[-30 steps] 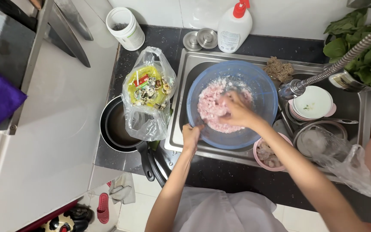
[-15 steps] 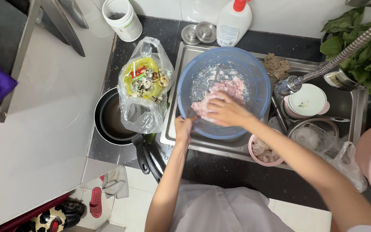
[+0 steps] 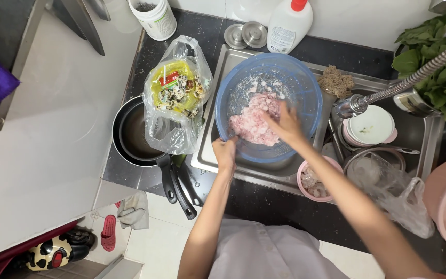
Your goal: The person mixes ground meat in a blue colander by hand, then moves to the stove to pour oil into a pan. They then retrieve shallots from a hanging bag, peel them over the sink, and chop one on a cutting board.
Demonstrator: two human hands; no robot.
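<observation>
A blue plastic bowl [image 3: 305, 82] rests in the steel sink and holds a mound of pink minced meat [image 3: 254, 123]. My left hand [image 3: 225, 152] grips the bowl's near rim. My right hand [image 3: 284, 123] is inside the bowl, fingers spread and pressed into the right side of the meat. White smears coat the bowl's inner wall above the meat.
Left of the sink stands a black frying pan [image 3: 132, 137] with a clear bag of scraps [image 3: 176, 93] leaning on it. A white bottle [image 3: 287, 26] stands behind the bowl. A tap [image 3: 388, 93], a white-lidded pink bowl [image 3: 371, 126], a small pink bowl [image 3: 313, 181] and leafy greens [image 3: 437, 67] are at the right.
My right hand has shifted from the middle of the meat to its right side while the left hand kept its hold on the rim. The camera view drifted slightly.
</observation>
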